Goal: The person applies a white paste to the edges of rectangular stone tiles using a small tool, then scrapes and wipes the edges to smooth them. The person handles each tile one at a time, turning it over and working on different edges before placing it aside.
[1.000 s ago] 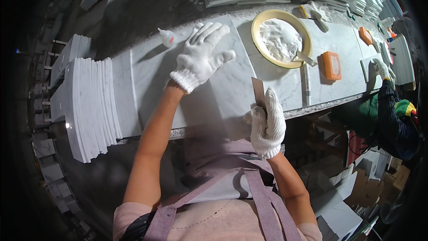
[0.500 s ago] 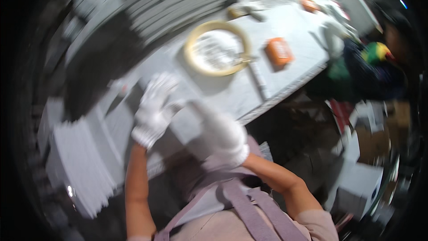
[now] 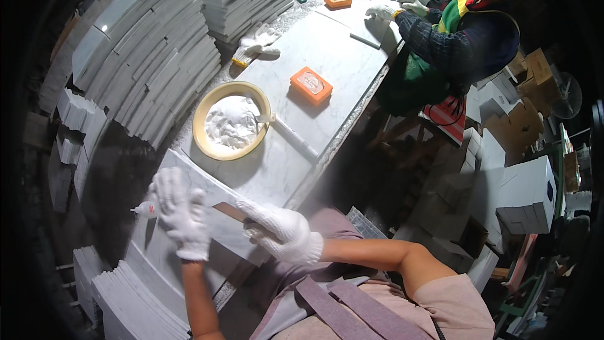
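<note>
My left hand [image 3: 181, 213], in a white knit glove, lies palm down with fingers spread on a pale marble slab [image 3: 198, 173]. Beside its fingertips lies a small white squeeze bottle [image 3: 146, 209]. My right hand [image 3: 280, 232], also gloved, is closed around a flat brownish blade [image 3: 230, 211] held low over the slab; its handle is hidden in the glove. Ahead stands a cream-yellow bowl [image 3: 200, 132] of white powder or paste [image 3: 231, 121]. A small spreader [image 3: 267, 118] rests on its right rim.
An orange box [image 3: 311, 85], a white bar [image 3: 296, 140] and a loose glove [image 3: 257, 43] lie on the table. Stacked marble slabs [image 3: 151, 56] rise at left; more strips [image 3: 135, 302] stand near left. A co-worker [image 3: 462, 44] works at the far right. Cartons [image 3: 525, 192] fill the right.
The view has swung right and sharpened, bringing the co-worker and slab stacks into fuller sight. My left hand has settled flat on the slab; the blade in my right hand now shows.
</note>
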`<state>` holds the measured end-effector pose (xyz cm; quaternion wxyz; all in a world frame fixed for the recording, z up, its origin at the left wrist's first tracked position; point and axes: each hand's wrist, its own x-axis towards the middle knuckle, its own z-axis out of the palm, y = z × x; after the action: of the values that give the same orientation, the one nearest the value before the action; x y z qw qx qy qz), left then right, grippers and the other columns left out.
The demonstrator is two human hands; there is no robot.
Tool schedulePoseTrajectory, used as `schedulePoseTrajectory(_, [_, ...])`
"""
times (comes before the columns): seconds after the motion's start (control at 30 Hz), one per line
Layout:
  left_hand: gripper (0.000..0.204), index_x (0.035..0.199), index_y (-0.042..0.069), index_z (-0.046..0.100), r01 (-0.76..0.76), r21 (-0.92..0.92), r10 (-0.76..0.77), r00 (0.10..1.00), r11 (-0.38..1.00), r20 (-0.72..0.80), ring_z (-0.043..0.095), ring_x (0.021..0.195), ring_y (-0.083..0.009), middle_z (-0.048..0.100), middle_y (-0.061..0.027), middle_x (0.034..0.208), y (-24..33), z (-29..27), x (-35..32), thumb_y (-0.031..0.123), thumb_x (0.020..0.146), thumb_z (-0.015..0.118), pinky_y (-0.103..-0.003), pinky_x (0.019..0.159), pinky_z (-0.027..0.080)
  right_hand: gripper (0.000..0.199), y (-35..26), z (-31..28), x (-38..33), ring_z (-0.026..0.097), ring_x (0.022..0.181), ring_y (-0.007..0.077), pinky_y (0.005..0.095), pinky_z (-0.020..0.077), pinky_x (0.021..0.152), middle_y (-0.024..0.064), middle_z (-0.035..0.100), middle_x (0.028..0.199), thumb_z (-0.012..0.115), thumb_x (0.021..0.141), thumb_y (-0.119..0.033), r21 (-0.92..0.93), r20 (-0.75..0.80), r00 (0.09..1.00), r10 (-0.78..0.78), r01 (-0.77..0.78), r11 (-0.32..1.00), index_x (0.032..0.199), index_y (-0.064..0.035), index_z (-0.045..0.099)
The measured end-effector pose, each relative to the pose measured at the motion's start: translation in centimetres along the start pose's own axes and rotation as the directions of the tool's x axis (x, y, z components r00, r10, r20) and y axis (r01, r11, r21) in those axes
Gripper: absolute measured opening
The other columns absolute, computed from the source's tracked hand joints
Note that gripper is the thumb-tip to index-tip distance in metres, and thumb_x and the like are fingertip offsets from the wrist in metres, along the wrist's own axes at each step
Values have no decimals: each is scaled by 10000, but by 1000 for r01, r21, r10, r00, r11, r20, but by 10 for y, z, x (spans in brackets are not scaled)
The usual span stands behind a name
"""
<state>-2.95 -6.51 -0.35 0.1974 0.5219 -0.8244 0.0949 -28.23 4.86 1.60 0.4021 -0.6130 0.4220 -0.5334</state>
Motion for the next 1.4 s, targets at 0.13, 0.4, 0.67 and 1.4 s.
schedulePoseTrajectory(0.13, [721,1570,5,481,-131,101,120,986,986,113,279,1589,-398,383,-229,1675,14,9,-15,536,1083,485,-520,1318,164,740,-17,-8,-9,722,864,182,325,604,800,113,703,1110,655,933,93,112,-59,998,18,-11,994,1618,-86,439])
schedulePoseTrajectory(0.4, [743,1624,75,423,118,291,-103,993,949,-65,242,1600,-390,330,-151,1723,38,-39,16,579,1080,475,-540,1316,147,692,-54,-28,-12,643,906,118,255,559,820,98,668,1198,524,1000,131,548,-142,960,241,-127,827,1646,-52,357])
schedulePoseTrajectory(0.67, [671,1577,67,486,287,376,-320,947,881,28,346,1558,-388,433,-209,1650,-9,-18,41,492,1057,480,-519,1310,164,301,-57,-41,-6,721,870,223,370,619,796,121,683,1068,610,1066,-101,507,76,825,559,-515,691,1336,25,573])
schedulePoseTrajectory(1.4, [547,1129,61,645,-142,-124,164,967,982,193,607,1090,-399,668,-184,1113,-9,-12,57,575,955,581,-529,986,478,319,-36,-217,44,661,921,106,207,539,679,50,683,1127,586,1113,-179,691,-389,915,107,213,691,1409,-60,577])
